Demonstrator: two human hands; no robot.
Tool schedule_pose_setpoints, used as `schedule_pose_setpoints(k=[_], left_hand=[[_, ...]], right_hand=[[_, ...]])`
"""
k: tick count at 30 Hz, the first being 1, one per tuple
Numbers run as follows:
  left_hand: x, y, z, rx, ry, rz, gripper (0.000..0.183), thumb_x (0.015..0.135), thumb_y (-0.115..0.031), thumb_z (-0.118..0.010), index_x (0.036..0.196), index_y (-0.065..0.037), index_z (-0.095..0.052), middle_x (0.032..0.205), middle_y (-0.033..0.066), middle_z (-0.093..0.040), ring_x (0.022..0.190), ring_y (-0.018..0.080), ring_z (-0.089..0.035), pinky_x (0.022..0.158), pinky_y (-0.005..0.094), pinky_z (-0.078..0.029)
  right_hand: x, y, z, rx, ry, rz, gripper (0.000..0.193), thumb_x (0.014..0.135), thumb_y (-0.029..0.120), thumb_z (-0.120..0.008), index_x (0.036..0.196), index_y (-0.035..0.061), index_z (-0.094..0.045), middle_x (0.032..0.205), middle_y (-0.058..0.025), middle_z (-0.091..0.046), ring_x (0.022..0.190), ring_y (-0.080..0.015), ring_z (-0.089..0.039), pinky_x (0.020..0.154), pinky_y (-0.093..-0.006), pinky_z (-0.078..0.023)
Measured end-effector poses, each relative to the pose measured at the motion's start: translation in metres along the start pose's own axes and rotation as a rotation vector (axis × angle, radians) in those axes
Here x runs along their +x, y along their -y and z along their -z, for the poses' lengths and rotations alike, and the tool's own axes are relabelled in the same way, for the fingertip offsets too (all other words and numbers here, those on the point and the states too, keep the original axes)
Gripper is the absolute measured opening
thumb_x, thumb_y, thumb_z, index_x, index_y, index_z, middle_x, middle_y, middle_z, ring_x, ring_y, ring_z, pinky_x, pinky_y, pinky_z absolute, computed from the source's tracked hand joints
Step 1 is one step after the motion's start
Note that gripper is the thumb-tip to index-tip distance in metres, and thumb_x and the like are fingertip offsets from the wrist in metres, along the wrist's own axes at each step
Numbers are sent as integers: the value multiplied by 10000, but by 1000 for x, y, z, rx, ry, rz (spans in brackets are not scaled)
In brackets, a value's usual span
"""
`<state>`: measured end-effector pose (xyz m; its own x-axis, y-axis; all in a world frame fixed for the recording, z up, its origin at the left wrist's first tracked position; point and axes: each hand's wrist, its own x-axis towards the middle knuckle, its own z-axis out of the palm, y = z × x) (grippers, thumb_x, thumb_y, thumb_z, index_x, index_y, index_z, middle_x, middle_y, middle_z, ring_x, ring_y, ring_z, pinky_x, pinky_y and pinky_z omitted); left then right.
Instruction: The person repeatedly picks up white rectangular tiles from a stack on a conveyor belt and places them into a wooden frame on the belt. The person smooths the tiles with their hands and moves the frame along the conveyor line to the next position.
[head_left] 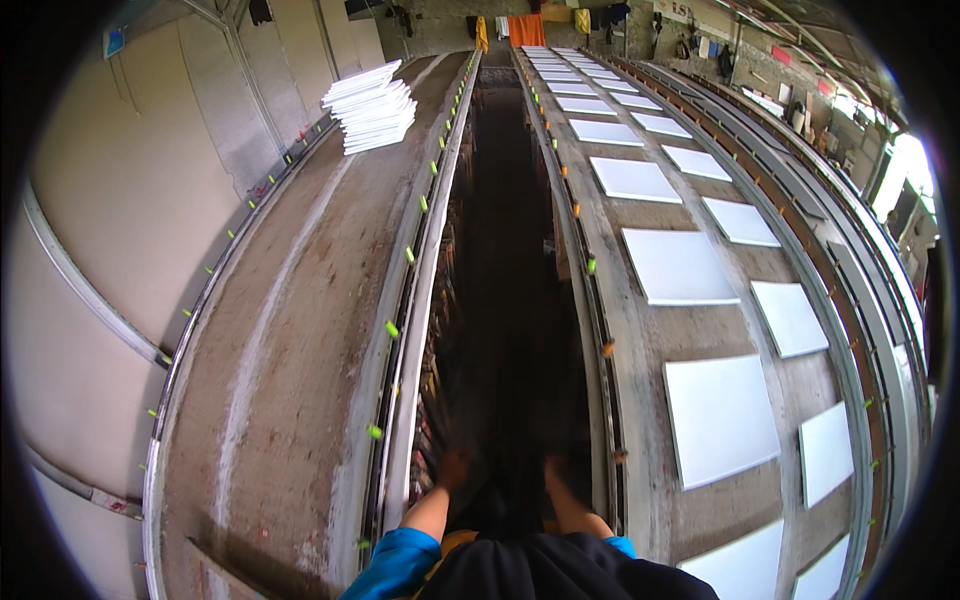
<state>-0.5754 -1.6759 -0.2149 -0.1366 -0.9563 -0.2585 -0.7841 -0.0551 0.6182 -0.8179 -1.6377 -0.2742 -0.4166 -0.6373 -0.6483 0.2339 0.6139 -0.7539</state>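
My left hand (pixel 453 470) hangs low in the dark gap between two long tables, close to the inner edge of the left table (pixel 290 330). My right hand (pixel 553 468) is down in the same gap, nearest the inner edge of the right table (pixel 640 335). Shadow and motion smear both hands, so their fingers and anything in them cannot be made out. Two rows of white rectangular panels (pixel 720 415) lie flat along the right table. Toward the far end of the left table sits an uneven stack of white panels (pixel 370 110).
Green and orange pegs (pixel 392 328) line the rails along the tables' edges. A dark aisle (pixel 510 250) runs ahead between them. At the far wall hangs an orange cloth (pixel 526 30). Large pale boards (pixel 110 200) stand on the left, and more long tables (pixel 860 240) lie to the right.
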Motion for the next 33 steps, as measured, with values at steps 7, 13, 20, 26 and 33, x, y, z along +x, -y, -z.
schedule_pose_setpoints(k=[7, 13, 20, 26, 33], left_hand=[[149, 42, -39, 95, 12, -8, 330, 846, -277, -474, 1072, -78, -609, 1071, 198, -602, 1002, 366, -573, 847, 478, -453], [283, -30, -24, -82, 116, -35, 338, 850, -298, -471, 1046, -66, -619, 1051, 198, -610, 980, 369, -582, 831, 483, -460], [441, -70, -2, -10, 8, -3, 339, 854, -316, -474, 951, -41, -649, 964, 222, -626, 878, 391, -607, 775, 494, -479], [593, -58, 0, 64, 81, -149, 336, 854, -309, -468, 945, -38, -645, 960, 229, -623, 893, 387, -603, 778, 494, -477], [733, -108, 56, -22, 72, 87, 339, 855, -307, -461, 946, -38, -646, 958, 230, -623, 900, 383, -602, 782, 496, -474]], right_hand=[[143, 67, -20, -567, 107, 236, 245, 847, 184, -486, 1010, 30, -585, 965, -155, -597, 882, -272, -569, 771, -383, -447], [256, 156, -50, -687, 133, 566, 292, 859, 202, -480, 1066, 21, -579, 1066, -187, -589, 999, -310, -562, 879, -415, -439], [313, 274, -127, -724, 272, 313, 370, 858, 211, -475, 1156, 0, -537, 1177, -239, -529, 1141, -360, -475, 973, -442, -373], [448, 340, -150, -956, 281, 299, 380, 856, 217, -476, 1165, 4, -532, 1182, -243, -526, 1137, -363, -479, 969, -445, -377], [574, 455, -192, -1203, 330, 407, 392, 854, 224, -478, 1176, 8, -525, 1187, -247, -522, 1133, -367, -483, 964, -448, -381]])
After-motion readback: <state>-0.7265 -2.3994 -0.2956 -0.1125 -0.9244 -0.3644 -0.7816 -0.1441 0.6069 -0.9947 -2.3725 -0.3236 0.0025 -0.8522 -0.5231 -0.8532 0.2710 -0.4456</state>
